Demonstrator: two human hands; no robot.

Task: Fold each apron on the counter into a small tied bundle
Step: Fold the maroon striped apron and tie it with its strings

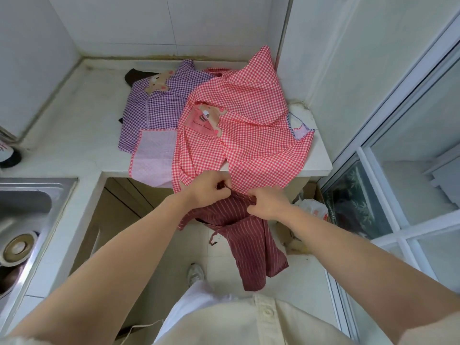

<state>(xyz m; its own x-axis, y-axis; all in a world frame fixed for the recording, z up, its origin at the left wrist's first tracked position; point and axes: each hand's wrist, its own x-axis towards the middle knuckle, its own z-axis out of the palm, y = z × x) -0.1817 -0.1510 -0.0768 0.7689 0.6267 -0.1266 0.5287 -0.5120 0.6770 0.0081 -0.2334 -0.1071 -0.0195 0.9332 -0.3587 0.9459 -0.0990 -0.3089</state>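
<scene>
A dark red striped apron (245, 235) hangs below the counter's front edge, held up at its top edge by both hands. My left hand (207, 189) pinches the cloth on the left and my right hand (267, 202) grips it on the right. A thin tie (214, 236) dangles from the apron. On the white counter (74, 135) a red checked apron (239, 123) with a bear patch lies spread, its hem draped over the edge. Beside it on the left a purple checked apron (151, 108) with a pink pocket lies crumpled.
A steel sink (27, 215) is set into the counter at the left. Tiled walls close the corner behind the aprons. A glass sliding door (388, 185) stands at the right, with a cardboard box and plastic bag (312, 207) on the floor beneath the counter.
</scene>
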